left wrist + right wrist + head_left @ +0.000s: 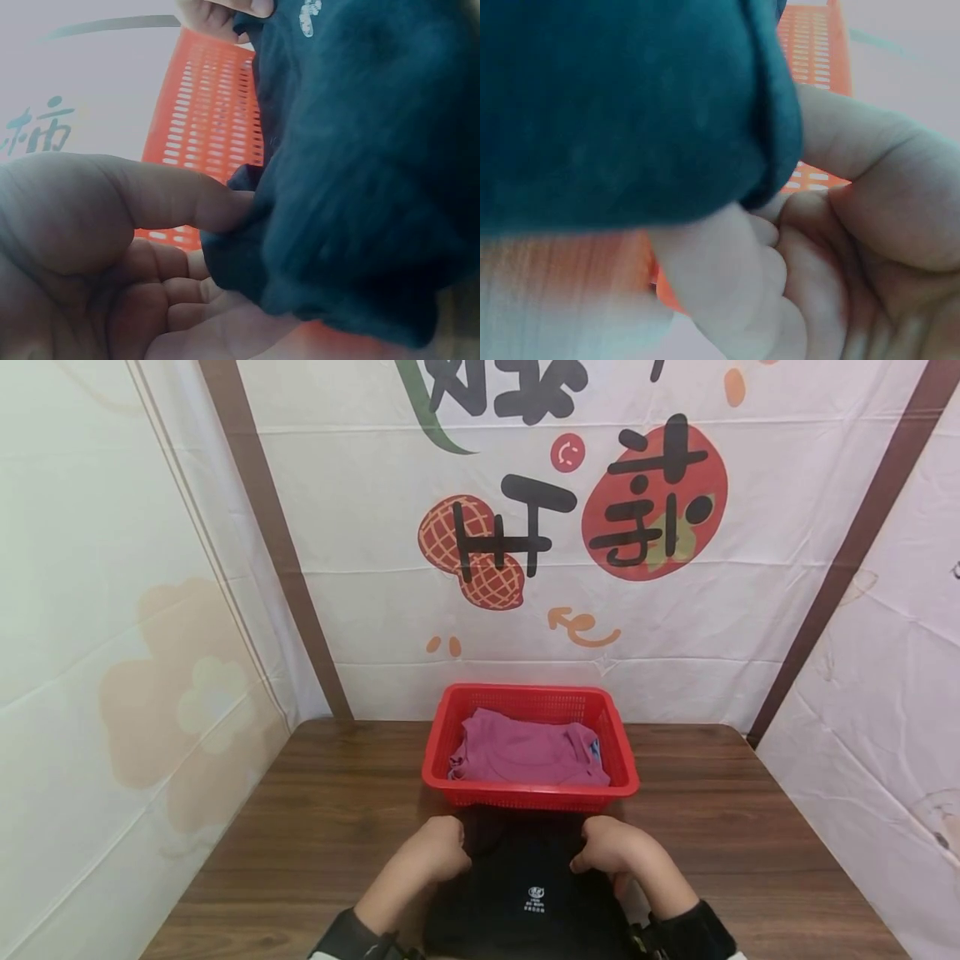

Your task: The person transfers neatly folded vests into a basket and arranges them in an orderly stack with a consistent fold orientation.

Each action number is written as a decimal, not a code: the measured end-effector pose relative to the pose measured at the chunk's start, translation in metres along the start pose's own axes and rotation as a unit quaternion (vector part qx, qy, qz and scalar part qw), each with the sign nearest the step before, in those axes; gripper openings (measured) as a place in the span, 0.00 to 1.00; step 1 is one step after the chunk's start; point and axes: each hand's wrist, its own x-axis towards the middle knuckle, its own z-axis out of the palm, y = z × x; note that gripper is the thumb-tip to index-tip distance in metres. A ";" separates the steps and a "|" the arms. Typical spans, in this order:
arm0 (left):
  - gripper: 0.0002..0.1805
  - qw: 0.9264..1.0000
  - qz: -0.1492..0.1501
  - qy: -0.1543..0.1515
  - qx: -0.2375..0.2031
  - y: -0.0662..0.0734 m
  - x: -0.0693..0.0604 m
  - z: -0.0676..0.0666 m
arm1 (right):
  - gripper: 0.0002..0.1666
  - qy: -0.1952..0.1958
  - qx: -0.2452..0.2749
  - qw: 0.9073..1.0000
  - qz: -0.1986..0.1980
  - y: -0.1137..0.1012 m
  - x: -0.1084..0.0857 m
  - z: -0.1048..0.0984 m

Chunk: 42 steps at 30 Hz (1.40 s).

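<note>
A black shirt with a small white print spreads in front of me, just on the near side of the red basket. My left hand pinches its left edge; in the left wrist view the thumb presses on top of the dark cloth with the fingers beneath. At the opposite edge my right hand grips the cloth between thumb and fingers, partly covered by fabric in the right wrist view. The shirt's near end runs out of the head view. Folded pink cloth lies inside the basket.
The basket stands at the back middle of the brown wooden table, close to a printed white fabric wall. Fabric walls also rise on the left and right. Tabletop shows on both sides of my arms.
</note>
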 end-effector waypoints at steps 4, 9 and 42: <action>0.20 1.000 -0.006 -0.010 -0.002 0.002 -0.002 -0.007 | 0.15 -0.011 0.009 1.000 -0.004 -0.002 -0.005 -0.004; 0.19 1.000 -0.021 -0.021 -0.010 0.004 -0.005 -0.014 | 0.13 -0.021 0.018 1.000 -0.012 -0.005 -0.012 -0.009; 0.17 0.995 -0.050 -0.066 -0.060 0.020 -0.040 -0.057 | 0.16 0.009 0.054 0.996 -0.074 -0.026 -0.063 -0.022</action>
